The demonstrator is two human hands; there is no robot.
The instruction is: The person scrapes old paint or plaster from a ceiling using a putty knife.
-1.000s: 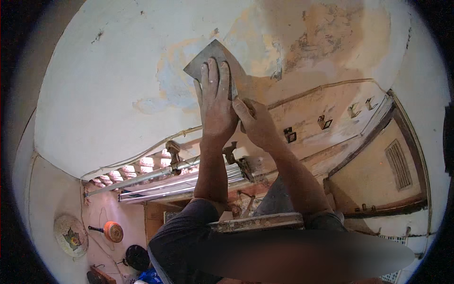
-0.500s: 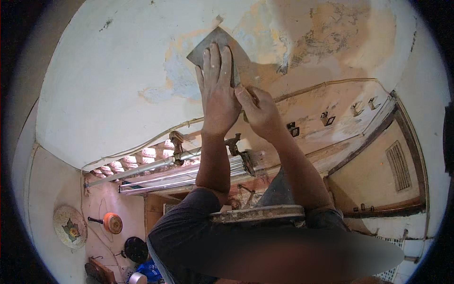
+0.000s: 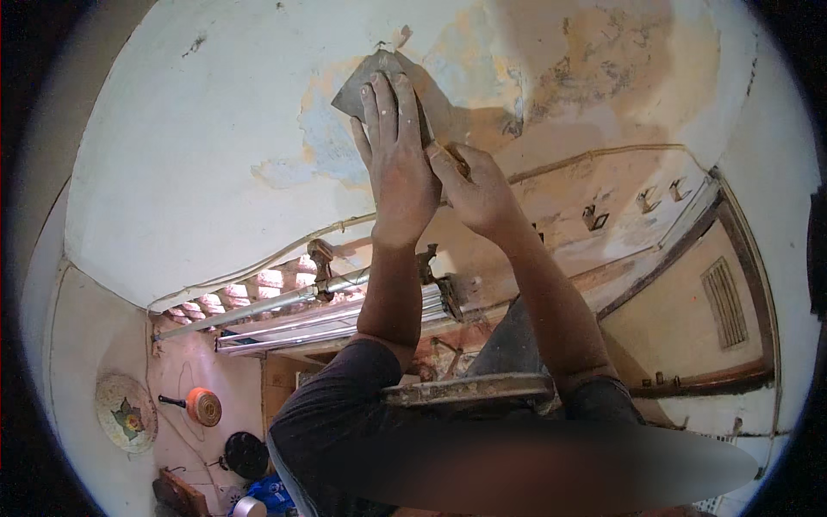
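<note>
Overhead, a broad grey scraper blade (image 3: pixel 357 84) lies against the ceiling (image 3: pixel 207 155), one corner at a patch of peeling paint (image 3: pixel 323 142). My left hand (image 3: pixel 398 164) presses flat on the blade with its fingers stretched out. Beside it, my right hand (image 3: pixel 474 188) is closed around the scraper's handle, which is mostly hidden in the fist. A small loose flake of paint (image 3: pixel 402 36) hangs just beyond the blade's tip. Both hands look dusty.
A cable (image 3: pixel 594 153) runs along the ceiling's edge. Below hang a metal drying rack (image 3: pixel 336 320) and several wall brackets (image 3: pixel 594 217). An orange pan (image 3: pixel 203 407), a dark pan (image 3: pixel 246 454) and a round woven tray (image 3: pixel 127 412) hang at left. A framed door (image 3: pixel 689 302) is at right.
The scraper has shifted slightly left with both hands. The paint flake at its tip now stands a little apart from the blade, and a small chipped spot shows there.
</note>
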